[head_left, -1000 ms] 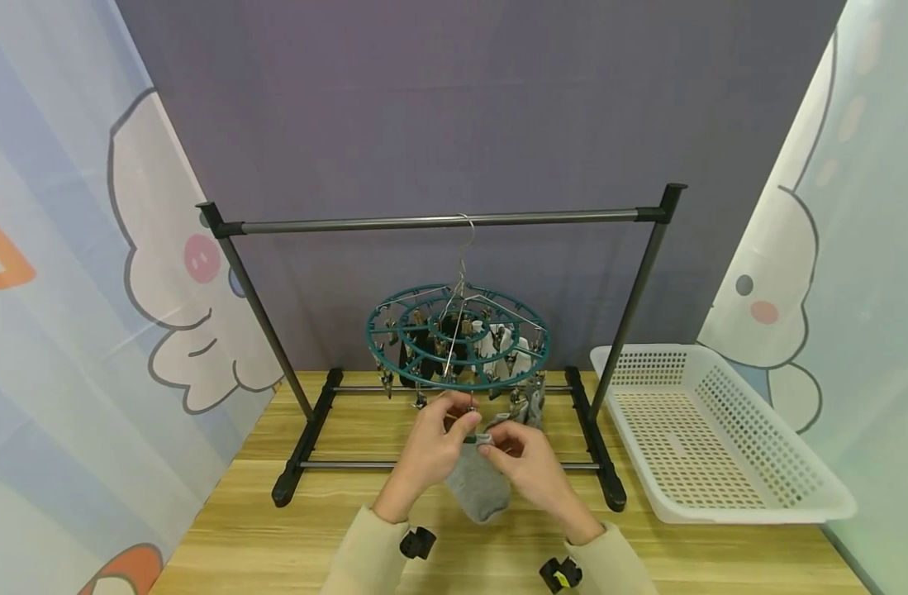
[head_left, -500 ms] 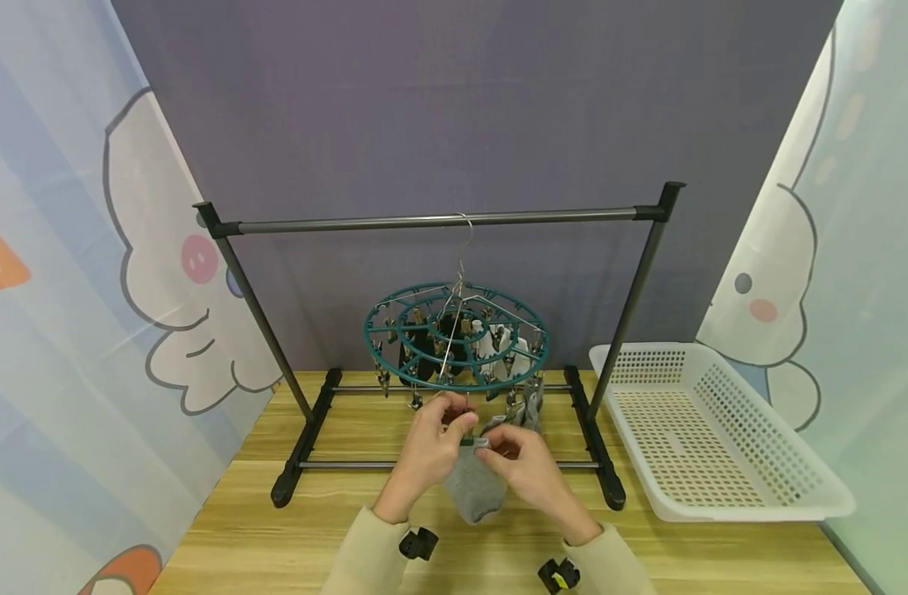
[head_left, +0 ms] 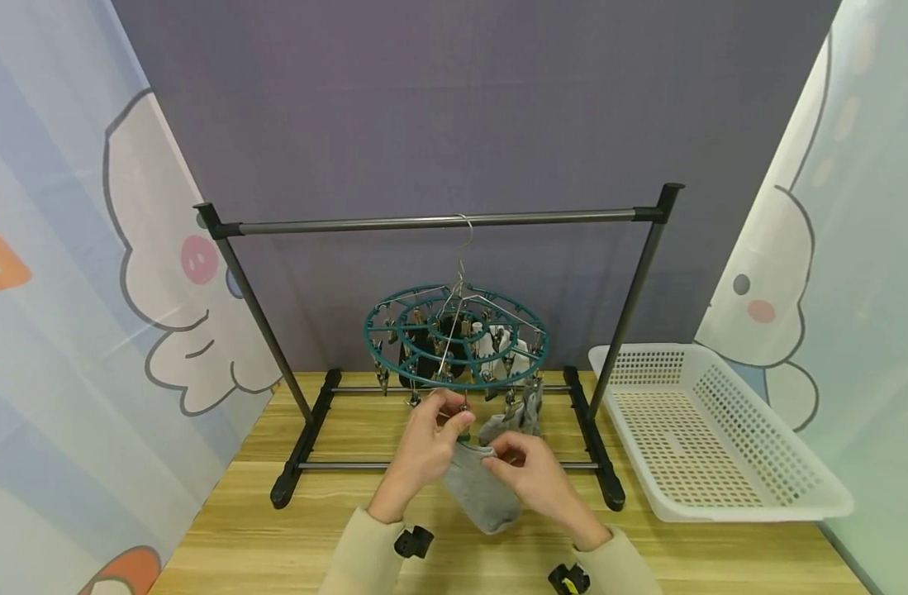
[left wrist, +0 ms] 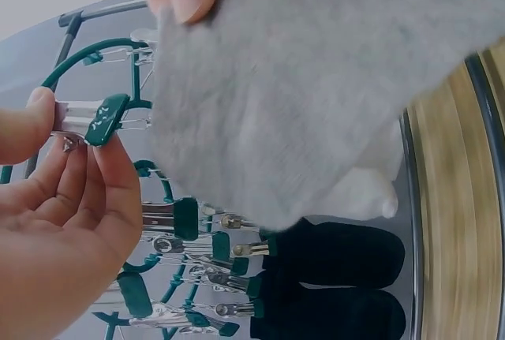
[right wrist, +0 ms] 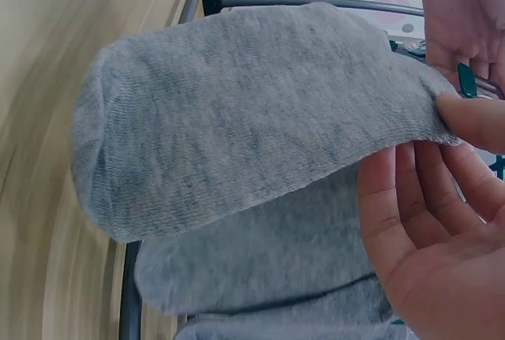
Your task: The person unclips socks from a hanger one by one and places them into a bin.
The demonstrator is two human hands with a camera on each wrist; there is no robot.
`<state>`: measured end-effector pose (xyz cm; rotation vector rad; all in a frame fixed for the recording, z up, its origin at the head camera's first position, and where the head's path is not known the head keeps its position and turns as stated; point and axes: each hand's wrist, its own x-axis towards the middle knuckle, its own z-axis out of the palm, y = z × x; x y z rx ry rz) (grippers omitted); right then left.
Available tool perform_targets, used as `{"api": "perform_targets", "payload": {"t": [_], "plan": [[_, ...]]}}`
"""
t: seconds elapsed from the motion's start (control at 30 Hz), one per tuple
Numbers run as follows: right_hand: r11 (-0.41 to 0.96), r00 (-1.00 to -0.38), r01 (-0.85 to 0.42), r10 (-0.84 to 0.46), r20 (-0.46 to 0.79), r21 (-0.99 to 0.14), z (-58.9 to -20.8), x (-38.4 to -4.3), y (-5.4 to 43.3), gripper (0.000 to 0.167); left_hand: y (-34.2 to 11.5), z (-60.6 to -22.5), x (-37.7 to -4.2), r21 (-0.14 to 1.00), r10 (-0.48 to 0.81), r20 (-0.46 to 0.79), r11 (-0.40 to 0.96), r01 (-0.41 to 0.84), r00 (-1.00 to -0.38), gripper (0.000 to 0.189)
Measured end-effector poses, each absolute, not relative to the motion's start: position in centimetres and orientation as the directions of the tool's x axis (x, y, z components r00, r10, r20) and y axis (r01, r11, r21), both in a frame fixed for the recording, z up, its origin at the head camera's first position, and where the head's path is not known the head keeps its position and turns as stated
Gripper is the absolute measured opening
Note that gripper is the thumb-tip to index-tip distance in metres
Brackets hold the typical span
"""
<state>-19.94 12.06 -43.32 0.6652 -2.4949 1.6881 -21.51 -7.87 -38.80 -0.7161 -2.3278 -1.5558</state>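
Note:
My left hand point(head_left: 427, 438) pinches a metal clip point(left wrist: 76, 119) with green tips, which hangs from the round green drying hanger point(head_left: 377, 351). Between the thumb and fingers of my right hand point(head_left: 531, 475) is the cuff edge of a grey sock point(head_left: 483, 487). The sock slants down toward the table, its toe pointing away from the hand in the right wrist view. In the left wrist view, the sock's edge is beside the clip's green tips, with a gap showing between them. Behind it, more grey socks point(right wrist: 260, 265) hang from the hanger.
Black socks point(left wrist: 339, 253) and white socks point(head_left: 523, 359) hang at the hanger's far side among several clips. The hanger hooks over the bar point(head_left: 349, 224) of a dark metal rack. A white basket point(head_left: 729, 514) stands at the right on the wooden table point(head_left: 238, 537).
My right hand has moved slightly right and down, taking the sock's cuff away from the clip. The sock's toe has swung to the right. My left hand stays nearly in place at the clip.

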Motion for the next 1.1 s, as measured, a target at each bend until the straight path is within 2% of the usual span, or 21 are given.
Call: {"api": "perform_targets", "payload": {"t": [0.5,0.77,1.1], "plan": [[0.321,-0.904,-0.391,-0.309,0.295,-0.863,-41.9,-19.1,15.8,0.012,-8.0,-39.0,-21.5,0.832,0.182,0.451,0.268,0.485,-0.874,0.019],[0.309,-0.896,-0.432,-0.256,0.364,-0.847,-40.2,-18.7,17.3,0.008,-8.4,-39.2,-21.4,0.845,0.157,0.439,0.262,0.466,-0.885,0.022],[0.384,-0.912,-0.409,-0.196,0.360,-0.828,-37.8,-18.2,20.5,0.010,-9.0,-39.3,-21.7,0.851,0.133,0.430,0.273,0.450,-0.893,0.024]]}}
